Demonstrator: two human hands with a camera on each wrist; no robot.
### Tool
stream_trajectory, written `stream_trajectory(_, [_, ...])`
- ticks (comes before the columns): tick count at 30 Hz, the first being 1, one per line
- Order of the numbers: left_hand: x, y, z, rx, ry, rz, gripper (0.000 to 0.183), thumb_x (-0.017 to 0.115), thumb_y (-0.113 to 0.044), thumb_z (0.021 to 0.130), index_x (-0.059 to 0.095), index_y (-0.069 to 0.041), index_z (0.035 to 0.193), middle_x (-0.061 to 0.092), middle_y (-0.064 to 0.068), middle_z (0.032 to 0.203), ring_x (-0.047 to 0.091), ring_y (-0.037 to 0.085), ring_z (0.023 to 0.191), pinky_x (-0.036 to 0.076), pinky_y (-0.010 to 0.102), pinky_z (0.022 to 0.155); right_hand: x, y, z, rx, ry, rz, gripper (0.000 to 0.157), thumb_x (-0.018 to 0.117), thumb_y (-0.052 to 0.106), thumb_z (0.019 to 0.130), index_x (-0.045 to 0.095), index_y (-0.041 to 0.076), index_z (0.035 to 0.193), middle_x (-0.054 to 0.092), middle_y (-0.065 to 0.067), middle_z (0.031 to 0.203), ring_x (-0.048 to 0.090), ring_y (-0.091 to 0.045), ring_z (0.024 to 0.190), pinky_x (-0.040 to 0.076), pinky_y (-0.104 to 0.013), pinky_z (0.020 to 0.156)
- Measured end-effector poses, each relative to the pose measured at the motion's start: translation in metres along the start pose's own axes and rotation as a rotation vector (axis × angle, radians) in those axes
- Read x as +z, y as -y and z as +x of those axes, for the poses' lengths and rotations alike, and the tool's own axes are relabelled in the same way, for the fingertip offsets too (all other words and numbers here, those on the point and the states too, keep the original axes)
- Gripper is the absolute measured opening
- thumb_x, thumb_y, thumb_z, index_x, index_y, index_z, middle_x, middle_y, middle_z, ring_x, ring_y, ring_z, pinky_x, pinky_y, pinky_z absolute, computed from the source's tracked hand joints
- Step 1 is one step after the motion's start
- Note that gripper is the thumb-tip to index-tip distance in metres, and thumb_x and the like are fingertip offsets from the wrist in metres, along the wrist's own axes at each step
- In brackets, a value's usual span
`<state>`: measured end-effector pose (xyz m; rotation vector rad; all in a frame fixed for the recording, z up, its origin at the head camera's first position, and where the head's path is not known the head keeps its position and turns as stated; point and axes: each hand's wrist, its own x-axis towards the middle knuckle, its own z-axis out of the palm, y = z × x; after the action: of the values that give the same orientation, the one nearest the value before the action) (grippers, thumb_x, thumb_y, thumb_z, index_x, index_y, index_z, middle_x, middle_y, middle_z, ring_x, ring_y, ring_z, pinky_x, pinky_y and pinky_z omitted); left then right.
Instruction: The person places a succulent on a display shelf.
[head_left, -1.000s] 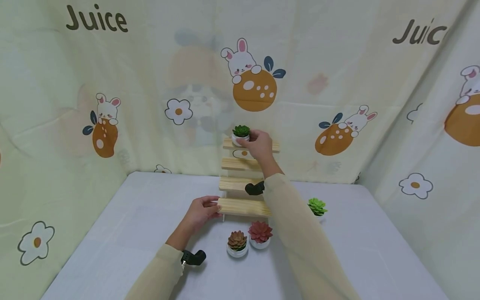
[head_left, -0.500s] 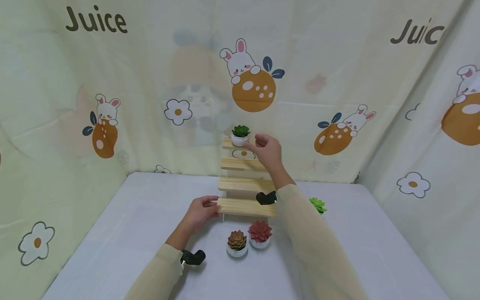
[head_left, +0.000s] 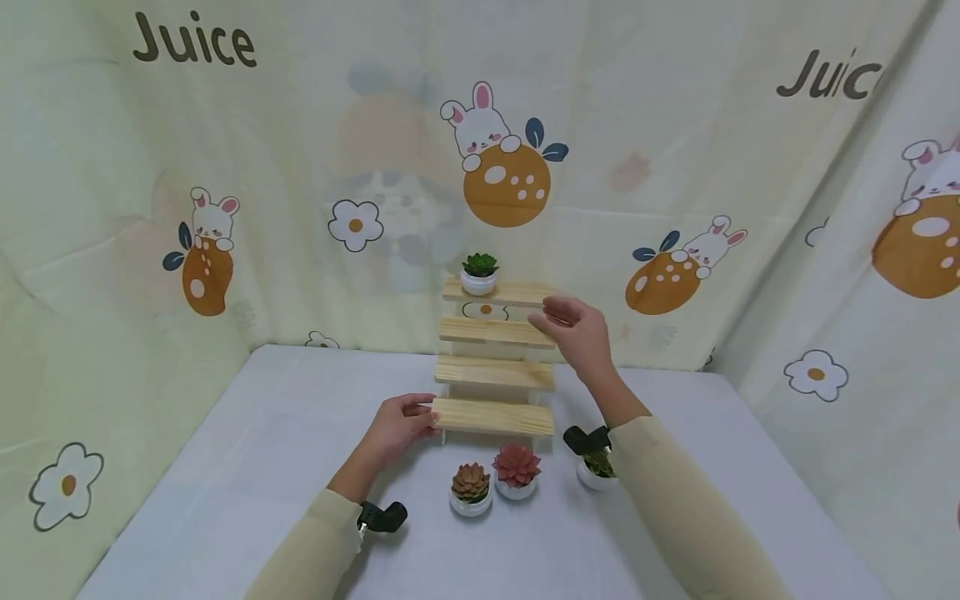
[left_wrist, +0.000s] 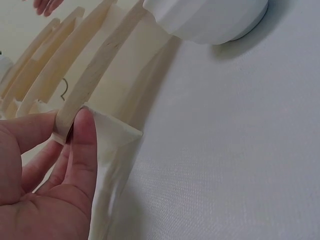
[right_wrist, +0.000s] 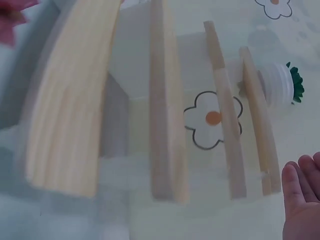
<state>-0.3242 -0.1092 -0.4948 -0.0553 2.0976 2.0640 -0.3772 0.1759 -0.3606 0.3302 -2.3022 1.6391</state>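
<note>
A stepped wooden shelf stand (head_left: 493, 414) with several slats rises at the middle back of the table. My left hand (head_left: 401, 427) pinches the left end of its lowest slat; in the left wrist view the thumb and fingers (left_wrist: 84, 150) grip that slat end. On the left part of the top slat sits a dark green succulent in a white pot (head_left: 479, 275). My right hand (head_left: 581, 333) is off to the right of the upper slats, fingers relaxed and holding nothing. In the right wrist view the hand (right_wrist: 304, 200) shows at the lower right, apart from the stand.
In front of the stand are a brown succulent (head_left: 471, 487) and a red succulent (head_left: 516, 471) in white pots. Another potted succulent (head_left: 597, 468) stands to the right, partly hidden by the right wrist camera. A printed curtain (head_left: 405, 125) hangs behind.
My right hand has let go of the dark green succulent's pot on the top slat and moved right and down. My left hand keeps its grip on the lowest slat.
</note>
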Motion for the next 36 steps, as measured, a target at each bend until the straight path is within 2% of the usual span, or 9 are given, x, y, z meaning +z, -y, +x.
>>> stream_trajectory(4, [0.000,0.000,0.000,-0.004,0.001,0.005,0.040,0.063,-0.002,0.087,0.055,-0.002,0.126,0.062,0.019,0.108,0.067,0.020,0.085,0.059,0.036,0.078,-0.018,0.003,-0.019,0.036,0.014,0.033,0.047,0.074,0.026,0.081,0.061,0.006,0.121,0.061,-0.013,0.123,0.055,-0.031,0.120,0.052,-0.028,0.093])
stream_trajectory(7, [0.000,0.004,0.004,-0.005,-0.014,0.016,0.039,0.064,-0.002,0.087,0.056,-0.003,0.125,0.063,0.018,0.108,0.067,0.021,0.085,0.059,0.034,0.076,-0.029,-0.011,-0.026,0.054,0.005,0.041,0.049,0.075,0.033,0.079,0.061,0.011,0.121,0.062,-0.009,0.123,0.056,-0.026,0.119,0.053,-0.020,0.089])
stream_trajectory(11, [-0.002,0.005,0.005,-0.012,-0.023,0.020,0.039,0.065,-0.003,0.086,0.057,-0.004,0.125,0.063,0.017,0.107,0.067,0.021,0.085,0.059,0.034,0.075,-0.043,-0.030,-0.037,0.088,-0.005,0.006,0.052,0.074,0.044,0.077,0.061,0.019,0.121,0.061,-0.001,0.123,0.057,-0.018,0.117,0.052,-0.019,0.088])
stream_trajectory(18, [-0.001,0.004,0.006,0.001,-0.015,0.014,0.039,0.063,-0.001,0.087,0.056,-0.002,0.125,0.063,0.019,0.108,0.067,0.021,0.085,0.059,0.035,0.077,-0.064,-0.049,-0.063,0.155,-0.021,-0.073,0.059,0.071,0.053,0.076,0.059,0.022,0.124,0.059,0.003,0.127,0.056,-0.014,0.118,0.051,-0.015,0.087])
stream_trajectory(21, [0.000,0.004,0.006,-0.001,-0.017,0.016,0.039,0.064,-0.001,0.087,0.056,-0.002,0.125,0.063,0.019,0.107,0.067,0.021,0.085,0.059,0.036,0.077,-0.072,-0.056,-0.075,0.168,-0.035,-0.131,0.059,0.070,0.052,0.076,0.058,0.022,0.125,0.059,0.002,0.128,0.054,-0.015,0.120,0.050,-0.019,0.092])
stream_trajectory(28, [0.000,0.006,0.008,0.006,-0.012,0.007,0.039,0.063,0.000,0.087,0.056,-0.001,0.125,0.063,0.019,0.107,0.067,0.021,0.084,0.059,0.037,0.077,-0.084,-0.072,-0.098,0.116,-0.091,-0.296,0.065,0.072,0.048,0.077,0.055,0.015,0.131,0.054,-0.003,0.134,0.049,-0.023,0.125,0.043,-0.042,0.104])
stream_trajectory(32, [-0.001,0.008,0.009,0.011,-0.016,-0.001,0.038,0.064,-0.001,0.087,0.057,-0.002,0.124,0.063,0.019,0.107,0.067,0.022,0.085,0.059,0.036,0.077,-0.090,-0.082,-0.107,0.109,-0.117,-0.307,0.066,0.074,0.041,0.078,0.052,0.013,0.133,0.050,-0.005,0.139,0.042,-0.025,0.131,0.040,-0.046,0.107])
stream_trajectory(36, [-0.002,0.009,0.010,0.007,-0.011,0.000,0.039,0.064,-0.002,0.087,0.057,-0.003,0.125,0.063,0.019,0.109,0.067,0.022,0.087,0.059,0.036,0.077,-0.095,-0.093,-0.115,0.163,-0.125,-0.282,0.069,0.076,0.036,0.078,0.048,0.012,0.137,0.045,-0.007,0.143,0.036,-0.027,0.135,0.037,-0.047,0.108])
